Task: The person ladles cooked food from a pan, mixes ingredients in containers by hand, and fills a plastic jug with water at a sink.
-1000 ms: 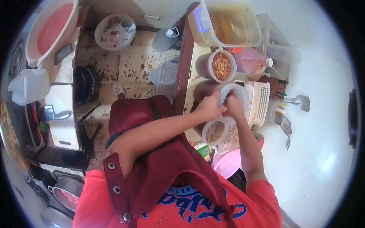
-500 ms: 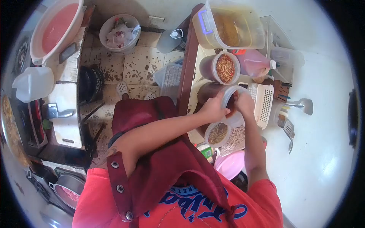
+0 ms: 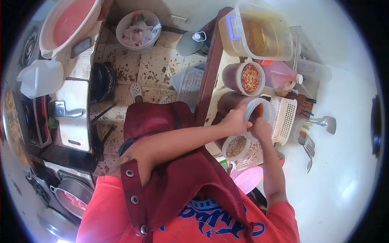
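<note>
A clear round plastic tub (image 3: 264, 106) leans with its mouth facing the right; something reddish-brown shows inside. My left hand (image 3: 236, 121) is closed on its near rim, thumb toward the opening. Inside the mouth is my right hand (image 3: 261, 128), its fingers curled and mostly hidden by the rim. Whatever it grips cannot be made out. Just below my left hand sits a tub of brownish, grainy seasoning (image 3: 236, 146). Beyond the held tub stands another tub with chopped red and pale bits (image 3: 250, 78).
A cream plastic basket (image 3: 285, 119) lies right of the tub, near a spatula (image 3: 325, 123) and slotted turner (image 3: 308, 152). A large bin of yellowish liquid (image 3: 283, 44) and a pink jug (image 3: 283, 75) stand farther back. A pink bowl (image 3: 248, 180) is nearer. Left holds a cleaver (image 3: 65, 110) on a white board (image 3: 75, 131).
The view has shifted, so the scene sits slightly lower and to the right. My right hand has moved toward me across the tub's mouth. My left hand keeps its hold on the rim.
</note>
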A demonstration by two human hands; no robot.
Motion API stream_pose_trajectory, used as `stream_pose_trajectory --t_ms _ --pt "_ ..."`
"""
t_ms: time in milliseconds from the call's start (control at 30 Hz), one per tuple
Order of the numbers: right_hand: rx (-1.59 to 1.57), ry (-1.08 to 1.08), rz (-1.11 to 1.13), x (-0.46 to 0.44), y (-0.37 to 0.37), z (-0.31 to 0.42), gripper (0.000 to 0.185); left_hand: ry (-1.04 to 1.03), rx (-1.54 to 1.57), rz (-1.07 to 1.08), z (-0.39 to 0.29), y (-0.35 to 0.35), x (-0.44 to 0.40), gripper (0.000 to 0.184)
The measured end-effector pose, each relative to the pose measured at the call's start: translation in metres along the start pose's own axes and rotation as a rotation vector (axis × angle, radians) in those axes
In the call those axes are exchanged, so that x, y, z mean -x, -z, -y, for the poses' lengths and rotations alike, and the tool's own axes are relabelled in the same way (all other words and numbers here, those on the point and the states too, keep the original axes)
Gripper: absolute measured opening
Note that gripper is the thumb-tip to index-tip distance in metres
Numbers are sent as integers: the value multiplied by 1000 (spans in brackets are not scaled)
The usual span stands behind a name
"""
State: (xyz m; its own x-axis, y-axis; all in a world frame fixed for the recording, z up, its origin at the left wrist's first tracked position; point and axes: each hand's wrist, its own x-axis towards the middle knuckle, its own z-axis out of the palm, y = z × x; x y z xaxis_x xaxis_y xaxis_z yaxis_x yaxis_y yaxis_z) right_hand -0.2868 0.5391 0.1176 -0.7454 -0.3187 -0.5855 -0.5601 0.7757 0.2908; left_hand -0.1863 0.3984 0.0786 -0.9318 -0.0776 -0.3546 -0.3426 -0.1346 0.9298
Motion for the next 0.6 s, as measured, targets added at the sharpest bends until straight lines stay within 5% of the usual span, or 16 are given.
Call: stream_pose_trajectory --t_ms 33,133,167,267,400,533,600 --pt "-13 -115 -106 -14 0 -6 21 6 5 8 -7 4 5 76" --pt "-169 66 -295 -49 4 -7 19 42 11 23 -16 9 7 76" --pt "-271 -44 -14 -49 2 -2 34 62 2 23 -15 8 6 76" --pt "38 9 151 -7 3 7 32 41 -18 23 -13 8 1 76" --pt "-83 -234 14 -37 32 5 36 -7 -8 -13 -6 3 0 75" --pt "-107 17 8 -10 1 11 37 37 -24 33 -8 6 -1 72" --pt "-30 -99 60 -11 7 6 37 -19 -48 -17 -9 10 -3 72"
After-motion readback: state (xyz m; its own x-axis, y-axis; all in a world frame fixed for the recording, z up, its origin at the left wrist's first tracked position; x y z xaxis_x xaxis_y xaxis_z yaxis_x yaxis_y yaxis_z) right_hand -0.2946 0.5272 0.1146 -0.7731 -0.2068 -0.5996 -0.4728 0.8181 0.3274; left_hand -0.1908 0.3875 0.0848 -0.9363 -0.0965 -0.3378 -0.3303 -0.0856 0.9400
